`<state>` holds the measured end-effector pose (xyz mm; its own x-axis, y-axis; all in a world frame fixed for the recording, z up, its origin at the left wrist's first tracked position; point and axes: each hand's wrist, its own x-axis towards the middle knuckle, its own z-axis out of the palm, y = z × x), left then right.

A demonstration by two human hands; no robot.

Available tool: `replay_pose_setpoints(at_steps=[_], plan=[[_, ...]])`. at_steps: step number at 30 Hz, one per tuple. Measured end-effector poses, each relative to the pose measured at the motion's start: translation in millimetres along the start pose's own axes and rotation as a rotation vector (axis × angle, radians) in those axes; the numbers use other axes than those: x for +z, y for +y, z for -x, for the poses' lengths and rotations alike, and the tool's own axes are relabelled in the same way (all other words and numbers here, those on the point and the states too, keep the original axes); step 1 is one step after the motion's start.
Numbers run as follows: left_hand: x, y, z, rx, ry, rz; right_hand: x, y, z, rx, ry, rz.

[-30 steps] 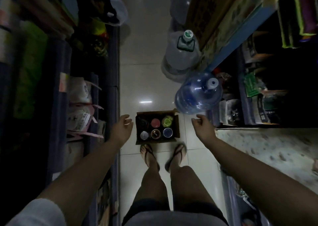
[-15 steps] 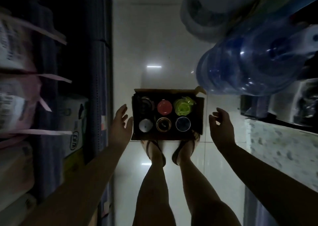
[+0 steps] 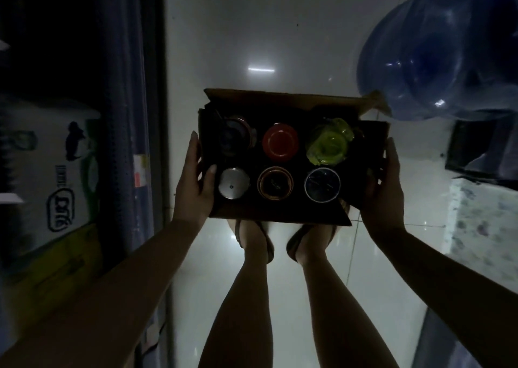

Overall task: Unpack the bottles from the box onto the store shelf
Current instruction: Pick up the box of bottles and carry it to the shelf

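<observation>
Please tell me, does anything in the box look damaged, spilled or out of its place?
No spill shows. The six bottles stand in two rows of three in the box. One oddity: the box's far right flap looks bent and ragged. Left hand and right hand hold the box's sides.

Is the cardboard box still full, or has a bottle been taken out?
Full: the box shows six bottle tops in two rows of three, no empty slot. Both hands grip its sides.

free: we see bare floor (image 3: 280, 36) beyond our fingertips | blocked: jug (image 3: 437, 59) past right fingers (image 3: 391, 154) | shelf (image 3: 126, 115) outside left fingers (image 3: 193, 148) | between thumbs: six lids (image 3: 280, 141), tightly packed
</observation>
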<state>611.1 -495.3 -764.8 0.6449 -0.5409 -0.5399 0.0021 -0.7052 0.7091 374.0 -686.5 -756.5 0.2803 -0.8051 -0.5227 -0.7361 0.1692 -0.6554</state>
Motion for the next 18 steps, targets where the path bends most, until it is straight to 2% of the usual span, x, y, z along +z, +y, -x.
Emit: replay_pose_setpoints(at_steps=[4, 7, 14, 18], plan=[[-5.2, -6.9, -6.7, 0.063, -0.004, -0.039, -1.5, 5.7, 0.0, -0.100, 0.018, 0.034], [-10.5, -9.9, -9.6, 0.096, 0.013, -0.068, -0.7, 14.5, -4.2, -0.083, 0.040, 0.037], [-23.5, -10.5, -17.9, -0.024, 0.073, 0.066, -3.5, 19.1, -9.0, -0.047, 0.080, 0.005], [-29.6, -5.9, -19.2, -0.023, 0.074, 0.111, -9.8, 21.3, -8.4, -0.088, 0.077, 0.039]])
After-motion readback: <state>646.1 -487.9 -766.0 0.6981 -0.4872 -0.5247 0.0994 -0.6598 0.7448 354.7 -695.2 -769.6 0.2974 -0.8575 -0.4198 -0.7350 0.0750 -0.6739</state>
